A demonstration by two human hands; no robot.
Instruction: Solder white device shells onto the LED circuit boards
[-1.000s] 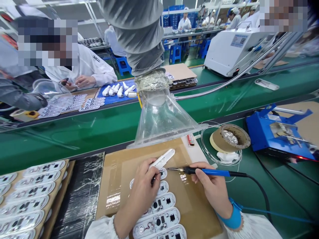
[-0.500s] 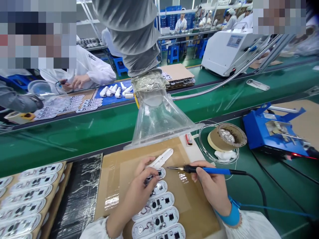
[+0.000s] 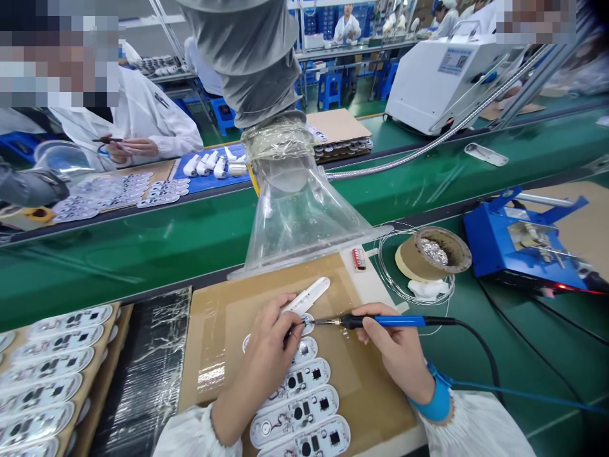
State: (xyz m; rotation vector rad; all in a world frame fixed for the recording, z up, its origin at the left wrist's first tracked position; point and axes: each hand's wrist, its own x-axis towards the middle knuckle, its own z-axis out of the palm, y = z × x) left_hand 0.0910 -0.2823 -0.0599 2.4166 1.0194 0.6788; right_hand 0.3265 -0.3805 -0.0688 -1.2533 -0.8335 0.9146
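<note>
Circuit boards [image 3: 52, 362] lie in a column on cardboard [image 3: 90, 397] at nine o'clock from my left hand [image 3: 266, 346], past a black wrapped surface [image 3: 143, 362]. My left thumb and fingertips are drawn together over the top board [image 3: 308, 324] on my brown sheet [image 3: 371, 406]; what they may pinch is too small to tell. White casing [image 3: 311, 295] slants away at one o'clock from that hand, close to its fingers. More boards [image 3: 309, 406] run down toward five o'clock. My right hand [image 3: 392, 336] is clamped around the soldering iron [image 3: 380, 322], its tip pointing to nine o'clock at the top board; contact I can't tell. From my right hand, the brown spool [image 3: 412, 257] sits at one o'clock and the blue unit [image 3: 504, 254] at two.
</note>
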